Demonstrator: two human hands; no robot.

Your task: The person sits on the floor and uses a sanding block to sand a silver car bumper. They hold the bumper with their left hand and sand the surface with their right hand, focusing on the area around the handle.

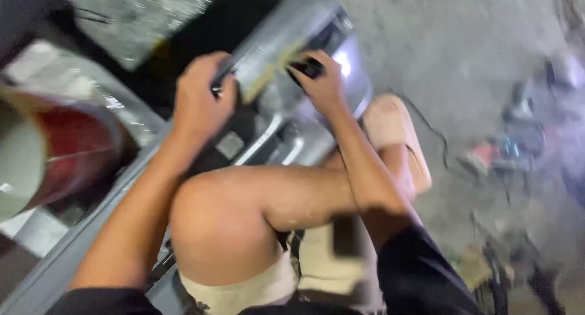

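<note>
I crouch over a rough grey concrete floor [463, 41], blurred in this view. A long silver metal panel [292, 41] lies slanting across it under me, a red and white round shape [67, 144] beside its left end. Off right, scattered tools [506, 150] and a thin cable [432, 129] lie on the floor. My left hand [198, 102] is curled shut on the panel's edge. My right hand [323, 83] closes around a small black tool [308, 67] pressed against the panel.
</note>
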